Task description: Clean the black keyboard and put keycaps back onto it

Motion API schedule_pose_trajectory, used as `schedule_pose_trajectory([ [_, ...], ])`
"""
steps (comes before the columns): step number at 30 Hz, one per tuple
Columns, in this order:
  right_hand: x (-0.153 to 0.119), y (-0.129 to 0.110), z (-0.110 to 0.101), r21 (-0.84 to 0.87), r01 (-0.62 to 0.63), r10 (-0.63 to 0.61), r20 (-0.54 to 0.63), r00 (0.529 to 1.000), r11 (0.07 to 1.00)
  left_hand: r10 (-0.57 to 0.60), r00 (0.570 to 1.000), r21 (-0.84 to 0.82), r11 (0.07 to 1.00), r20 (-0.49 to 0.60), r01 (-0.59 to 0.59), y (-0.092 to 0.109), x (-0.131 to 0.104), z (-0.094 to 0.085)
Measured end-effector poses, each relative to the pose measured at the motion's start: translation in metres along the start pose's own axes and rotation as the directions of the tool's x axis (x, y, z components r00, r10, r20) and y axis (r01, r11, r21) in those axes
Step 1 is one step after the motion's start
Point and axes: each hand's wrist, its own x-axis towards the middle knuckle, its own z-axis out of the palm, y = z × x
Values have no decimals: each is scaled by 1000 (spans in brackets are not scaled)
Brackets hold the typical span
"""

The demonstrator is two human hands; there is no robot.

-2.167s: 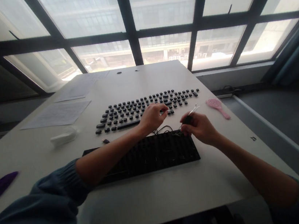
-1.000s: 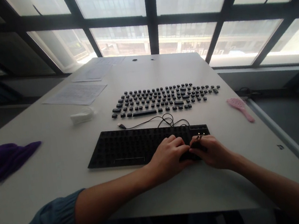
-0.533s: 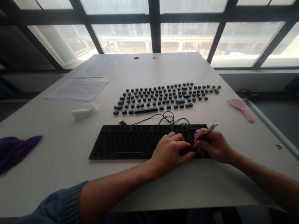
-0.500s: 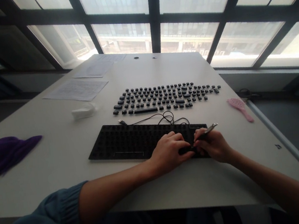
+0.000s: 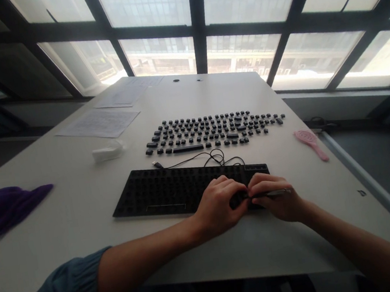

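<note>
One tool [image 5: 278, 192], gripped in the right hand's [image 5: 278, 207] closed fingers, has just swung nearly flat, seemingly off the keyboard [image 5: 171, 187] beneath both hands, while the left hand [image 5: 219, 205] half curls at its tip, hold unclear, loose keys [image 5: 193, 134] beyond.

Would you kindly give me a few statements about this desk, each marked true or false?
1. The loose keycaps lie in rows beyond the keyboard. True.
2. The brush is green. False: the brush is pink.
3. The right hand holds a slim tool. True.
4. The left hand is at the keyboard's left end. False: the left hand is over its right half.
5. The purple cloth lies left of the keyboard. True.
</note>
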Motion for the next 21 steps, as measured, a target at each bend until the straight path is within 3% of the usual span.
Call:
schedule_pose_trajectory([
  [4,-1,-4,-2,-29,107,-105,39,994,994,42,999,-71,996,-34,-44,-2,2,-3],
  [6,0,-5,-3,-61,119,-118,27,993,991,9,1000,-144,989,-30,-13,-4,4,-5],
  [9,2,-8,-6,-101,145,-141,42,989,984,-170,985,-307,936,33,172,-5,6,-9],
  [12,5,-12,-9,-142,192,-179,98,979,971,-324,936,-455,819,136,350,-4,8,-14],
  [15,7,-15,-11,-188,218,-196,128,972,958,-383,914,-523,756,131,392,-3,15,-24],
  [18,9,-15,-14,-202,209,-196,83,977,957,-368,930,-459,825,5,329,-3,39,-41],
  [21,11,-10,-25,-210,147,-172,-101,980,967,-236,971,-259,941,-39,218,-11,84,-51],
])
